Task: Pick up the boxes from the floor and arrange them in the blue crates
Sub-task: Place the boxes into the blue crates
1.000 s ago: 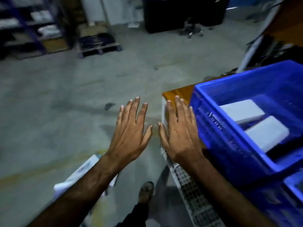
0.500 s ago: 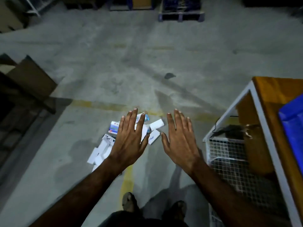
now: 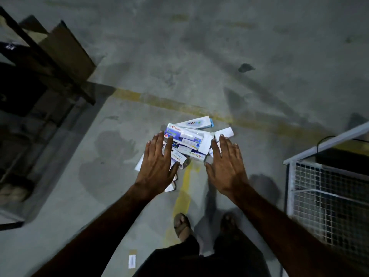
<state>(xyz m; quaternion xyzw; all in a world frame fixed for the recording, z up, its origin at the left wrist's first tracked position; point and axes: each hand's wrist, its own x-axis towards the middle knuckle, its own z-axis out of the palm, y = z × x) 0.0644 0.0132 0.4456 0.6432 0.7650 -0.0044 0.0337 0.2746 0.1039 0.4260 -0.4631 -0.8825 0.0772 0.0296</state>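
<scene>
White boxes (image 3: 187, 141) now nearer; left hand (image 3: 157, 166) & right hand (image 3: 226, 166) still flat, fingers spread, holding nothing.

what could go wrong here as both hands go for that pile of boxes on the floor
The boxes lie in a loose, crisscrossed heap, so a scoop by the open left hand and right hand may spill some. Boxes hidden under the left hand could get left behind. The wire-mesh cart stands close on the right, and an elbow might catch it on rising.

Bare forearms, dark trousers (image 3: 199, 262), sandals (image 3: 181, 224) prob. brown
</scene>
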